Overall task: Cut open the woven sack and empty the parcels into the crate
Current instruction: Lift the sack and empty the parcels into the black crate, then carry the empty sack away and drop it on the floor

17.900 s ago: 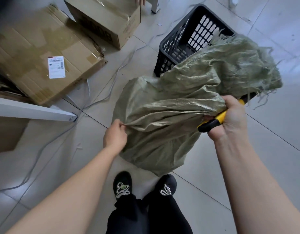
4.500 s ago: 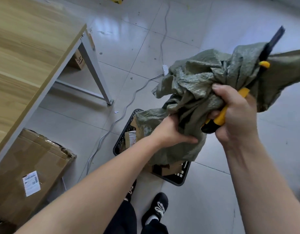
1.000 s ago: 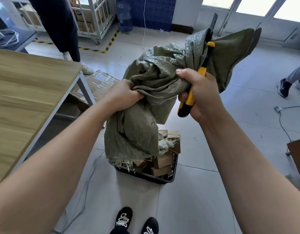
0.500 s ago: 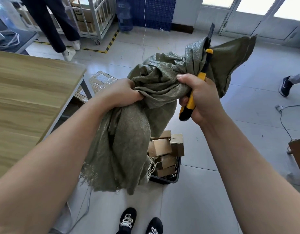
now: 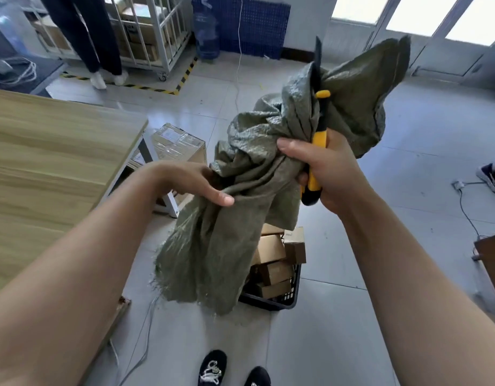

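Note:
The green woven sack hangs limp and crumpled in front of me, its frayed cut edge pointing down. My right hand grips a bunch of the sack together with a yellow and black utility knife, blade end up. My left hand rests against the sack's left side with its fingers loosened, thumb laid over the fabric. Below, a black plastic crate on the floor holds several brown cardboard parcels, partly hidden by the sack.
A wooden table stands at my left, with a taped carton on the floor beyond its leg. A person's legs and a metal cage trolley are at the back left. Cables cross the tiled floor. Another shoe shows at right.
My left hand has loosened its fist on the sack and slid lower, fingers now spread. The sack has swung left and further uncovered the parcels in the crate.

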Available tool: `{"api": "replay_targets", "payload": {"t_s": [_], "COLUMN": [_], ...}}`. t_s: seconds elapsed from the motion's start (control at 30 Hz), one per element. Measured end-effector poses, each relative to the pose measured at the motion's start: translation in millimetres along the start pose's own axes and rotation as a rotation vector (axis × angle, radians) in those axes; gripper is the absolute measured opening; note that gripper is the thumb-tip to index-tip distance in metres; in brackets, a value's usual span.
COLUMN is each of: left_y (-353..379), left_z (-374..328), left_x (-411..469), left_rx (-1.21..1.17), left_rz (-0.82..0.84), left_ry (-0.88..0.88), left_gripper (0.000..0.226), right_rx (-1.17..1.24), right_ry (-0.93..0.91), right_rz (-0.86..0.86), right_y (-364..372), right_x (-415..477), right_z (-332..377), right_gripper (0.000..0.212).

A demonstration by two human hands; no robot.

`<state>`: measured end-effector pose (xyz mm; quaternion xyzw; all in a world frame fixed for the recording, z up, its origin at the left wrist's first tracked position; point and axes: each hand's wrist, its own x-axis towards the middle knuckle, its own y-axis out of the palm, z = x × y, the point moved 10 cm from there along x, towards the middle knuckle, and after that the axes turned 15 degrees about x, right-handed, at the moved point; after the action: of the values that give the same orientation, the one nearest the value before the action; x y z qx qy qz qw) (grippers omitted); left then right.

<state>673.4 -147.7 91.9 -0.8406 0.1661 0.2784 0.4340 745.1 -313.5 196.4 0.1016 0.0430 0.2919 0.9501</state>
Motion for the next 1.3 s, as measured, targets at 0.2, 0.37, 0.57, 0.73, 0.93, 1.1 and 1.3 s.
{"api": "replay_targets", "payload": {"t_s": [0.2,0.37,0.57,0.73,0.93,1.1,1.3], "left_y": [-32.1,-41.1,-79.6,-83.2,-60.1,-73.9,-95.7], "left_z": [-27.6,-16.6,43.2,43.2,13.9,11.8,-10.7], "left_x": [-3.1,-2.4,-37.0,-54.9,-47.7,-46.9,-65.7], "left_rx": [-0.970,-0.914,-1.006,-1.253,-1.095,-1.076,-1.376], "left_rz": [-0.028,-0.242,-0.800,-0.677,-0.341,-0.449,-0.540], "left_ry": [0.384,0.140,-0.040,0.193,0.187,0.077,0.218], "left_gripper": [0.101,0.041,0.032,0.026,0.046,0.016,0.030], "right_rx": [-0.069,-0.199,-0.185,-0.203,0.149,0.165,-0.012], "right_ry": [0.053,0.086,-0.086,-0.148,-0.119,-0.067,0.207], "right_rz": [0.185,0.198,-0.372,-0.750,-0.613,-0.362,-0.417], "right_y": [27.3,24.8,-61.0,-104.3,-94.3,-72.2,-86.5], "right_x": [-9.8,-13.8,-7.7,-25.5,-15.4,-16.5,-26.0], "right_z": [7.3,11.3,19.2,29.8,26.1,37.2,18.5], "right_gripper": [0.014,0.015,0.011,0.017,0.025,0.007,0.055]}}
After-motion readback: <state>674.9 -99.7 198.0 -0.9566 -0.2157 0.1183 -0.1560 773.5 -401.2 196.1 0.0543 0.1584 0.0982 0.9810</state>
